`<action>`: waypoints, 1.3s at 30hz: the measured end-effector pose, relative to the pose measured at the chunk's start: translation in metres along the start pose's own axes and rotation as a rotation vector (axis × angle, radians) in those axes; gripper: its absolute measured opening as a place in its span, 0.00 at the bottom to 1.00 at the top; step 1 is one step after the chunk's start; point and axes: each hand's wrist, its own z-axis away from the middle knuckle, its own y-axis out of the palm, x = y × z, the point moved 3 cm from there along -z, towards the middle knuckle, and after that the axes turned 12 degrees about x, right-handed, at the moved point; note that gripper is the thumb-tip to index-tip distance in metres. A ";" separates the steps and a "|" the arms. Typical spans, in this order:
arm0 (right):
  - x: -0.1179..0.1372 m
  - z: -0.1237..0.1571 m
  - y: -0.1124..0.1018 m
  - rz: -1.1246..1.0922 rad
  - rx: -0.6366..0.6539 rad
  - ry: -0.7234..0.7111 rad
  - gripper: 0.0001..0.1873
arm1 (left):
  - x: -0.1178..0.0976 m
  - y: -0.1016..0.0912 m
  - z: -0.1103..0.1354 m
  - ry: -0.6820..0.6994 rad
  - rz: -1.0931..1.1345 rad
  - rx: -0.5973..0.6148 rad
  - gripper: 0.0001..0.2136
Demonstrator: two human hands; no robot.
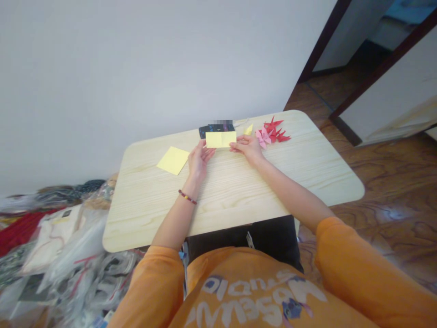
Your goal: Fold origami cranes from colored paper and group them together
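Note:
A yellow sheet of origami paper [221,139], folded into a rectangle with a crease down its middle, is held up over the far part of the table. My left hand [200,159] grips its left end, the fingers partly behind and below the paper. At the right end, my right hand [248,146] pinches the lower corner between thumb and fingers. Flat on the table to the left of my left hand lies a square yellow sheet [173,160]. Just beyond my right hand sits a small folded yellow paper piece [248,130], partly hidden by the fingers.
Red folded paper flowers [275,131] and a pink one [263,136] lie at the right of the pale wooden table [146,205]. A dark phone [205,131] rests behind the held paper, near the wall. Bags and clothes [68,237] are piled on the left.

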 end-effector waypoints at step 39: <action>0.031 0.022 0.016 0.919 0.264 -0.516 0.24 | -0.003 0.007 0.005 0.112 -0.425 0.201 0.25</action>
